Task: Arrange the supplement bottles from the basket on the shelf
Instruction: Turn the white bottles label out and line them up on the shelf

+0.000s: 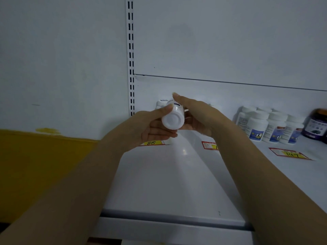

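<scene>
A white supplement bottle (173, 119) lies tilted on its side in the air above the white shelf (169, 174), its round base facing me. My left hand (150, 128) grips it from the left and below, thumb on top. My right hand (196, 115) holds it from the right, fingers stretched along its far side. Behind the hands, another white bottle (161, 103) stands at the back left of the shelf, mostly hidden. The basket is out of view.
Several white bottles with blue labels (269, 126) stand grouped at the right, with a dark purple bottle (315, 126) beside them. Price tags (153, 143) (290, 153) lie on the shelf. A slotted upright (130, 55) runs up the back panel. A yellow wall band (35, 165) lies left.
</scene>
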Tool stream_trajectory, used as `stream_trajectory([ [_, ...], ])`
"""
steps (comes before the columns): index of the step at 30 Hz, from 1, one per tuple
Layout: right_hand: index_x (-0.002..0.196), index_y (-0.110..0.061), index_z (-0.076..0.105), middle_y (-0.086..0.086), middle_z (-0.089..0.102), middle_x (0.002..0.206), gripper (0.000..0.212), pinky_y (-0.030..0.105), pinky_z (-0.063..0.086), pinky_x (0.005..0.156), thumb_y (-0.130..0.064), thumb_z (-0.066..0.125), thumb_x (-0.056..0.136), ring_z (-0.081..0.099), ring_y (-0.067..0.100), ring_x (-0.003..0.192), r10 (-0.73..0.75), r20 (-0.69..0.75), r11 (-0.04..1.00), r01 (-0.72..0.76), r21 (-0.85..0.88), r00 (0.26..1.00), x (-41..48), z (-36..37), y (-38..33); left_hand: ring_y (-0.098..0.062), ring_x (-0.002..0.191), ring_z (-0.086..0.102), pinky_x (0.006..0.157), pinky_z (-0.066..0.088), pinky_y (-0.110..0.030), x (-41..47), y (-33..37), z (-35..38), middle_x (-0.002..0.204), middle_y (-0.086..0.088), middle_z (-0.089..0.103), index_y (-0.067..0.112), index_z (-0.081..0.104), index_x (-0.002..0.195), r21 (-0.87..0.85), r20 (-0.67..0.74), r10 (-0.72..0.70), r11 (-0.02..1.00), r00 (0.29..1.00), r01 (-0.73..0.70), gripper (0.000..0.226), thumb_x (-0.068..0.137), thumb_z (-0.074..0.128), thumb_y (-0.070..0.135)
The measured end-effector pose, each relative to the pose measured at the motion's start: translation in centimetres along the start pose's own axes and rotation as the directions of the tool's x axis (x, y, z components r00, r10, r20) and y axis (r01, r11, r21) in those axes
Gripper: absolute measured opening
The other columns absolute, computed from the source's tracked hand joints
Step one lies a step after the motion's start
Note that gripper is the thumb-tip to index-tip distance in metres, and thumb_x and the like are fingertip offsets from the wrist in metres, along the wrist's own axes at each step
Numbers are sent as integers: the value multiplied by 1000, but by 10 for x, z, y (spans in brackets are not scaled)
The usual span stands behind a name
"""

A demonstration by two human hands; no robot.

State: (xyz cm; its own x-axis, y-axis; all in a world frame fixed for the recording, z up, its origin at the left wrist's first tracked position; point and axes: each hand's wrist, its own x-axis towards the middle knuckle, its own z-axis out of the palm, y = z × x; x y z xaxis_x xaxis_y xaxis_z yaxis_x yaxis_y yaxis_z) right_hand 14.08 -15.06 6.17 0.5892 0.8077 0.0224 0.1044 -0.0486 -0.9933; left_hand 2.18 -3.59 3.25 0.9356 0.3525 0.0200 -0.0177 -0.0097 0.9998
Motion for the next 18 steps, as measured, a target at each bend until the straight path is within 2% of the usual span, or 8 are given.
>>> stream_trajectory([
  [3, 105, -17, 64, 5, 71, 100, 30, 29, 59, 75, -43, 57, 90, 69, 20, 88, -139, -8, 986, 137, -96, 990, 1, -2, -1, -22, 95, 70, 85, 56, -30, 1, -4, -1, 101, -9, 73, 10, 62, 112, 5, -18, 63, 998, 998, -63, 49, 70, 70, 32],
  [6, 120, -27, 56, -1, 67, 110, 29, 25, 56, 81, -33, 57, 92, 68, 15, 97, -261, 49, 953, 265, -146, 964, -1, -5, -3, -14, 100, 68, 93, 50, -30, 2, -9, -6, 106, 2, 72, 20, 64, 116, 206, -113, 182, 966, 977, -156, 44, 74, 75, 24],
  [8, 123, -28, 55, -6, 66, 109, 31, 23, 53, 82, -32, 58, 92, 65, 10, 98, -292, 42, 933, 294, -208, 955, -3, -7, -5, -7, 96, 68, 91, 50, -23, 1, -10, -6, 106, 6, 72, 20, 65, 117, 296, -149, 263, 932, 953, -211, 44, 74, 77, 18],
  [10, 115, -31, 59, -14, 64, 105, 27, 22, 50, 83, -40, 59, 89, 62, 4, 95, -357, -20, 862, 321, -391, 934, -3, -8, -7, -4, 91, 68, 84, 52, -15, 3, -13, -6, 105, 5, 71, 14, 64, 115, 307, -152, 298, 921, 942, -242, 44, 74, 77, 9],
  [12, 110, -32, 61, -16, 63, 103, 27, 18, 47, 77, -45, 60, 87, 61, 0, 91, -416, -67, 785, 321, -530, 907, -2, -8, -8, -2, 89, 68, 80, 52, -12, 6, -17, -6, 103, 4, 70, 16, 64, 109, 339, -143, 310, 908, 940, -248, 40, 73, 77, 5],
  [15, 118, -26, 62, -12, 62, 106, 34, 15, 41, 73, -42, 60, 88, 60, 4, 94, -416, -45, 704, 291, -648, 908, 3, -7, -11, -9, 103, 64, 96, 48, -25, 10, -23, -8, 111, 5, 68, 20, 62, 114, 484, -138, 350, 840, 926, -245, 43, 74, 78, 17],
  [16, 120, -24, 62, -11, 61, 107, 35, 16, 40, 73, -41, 60, 89, 59, 6, 96, -406, -27, 666, 276, -693, 913, 5, -6, -15, -7, 107, 61, 97, 45, -25, 11, -25, -9, 113, 9, 66, 23, 60, 117, 549, -155, 345, 809, 926, -209, 47, 75, 78, 26],
  [18, 121, -22, 62, -8, 62, 109, 35, 16, 37, 73, -37, 59, 90, 56, 8, 99, -398, 11, 591, 266, -761, 917, 13, -3, -27, 0, 100, 57, 89, 42, -22, 15, -31, -10, 105, 20, 60, 32, 55, 116, 677, -188, 310, 729, 932, -106, 54, 70, 76, 51],
])
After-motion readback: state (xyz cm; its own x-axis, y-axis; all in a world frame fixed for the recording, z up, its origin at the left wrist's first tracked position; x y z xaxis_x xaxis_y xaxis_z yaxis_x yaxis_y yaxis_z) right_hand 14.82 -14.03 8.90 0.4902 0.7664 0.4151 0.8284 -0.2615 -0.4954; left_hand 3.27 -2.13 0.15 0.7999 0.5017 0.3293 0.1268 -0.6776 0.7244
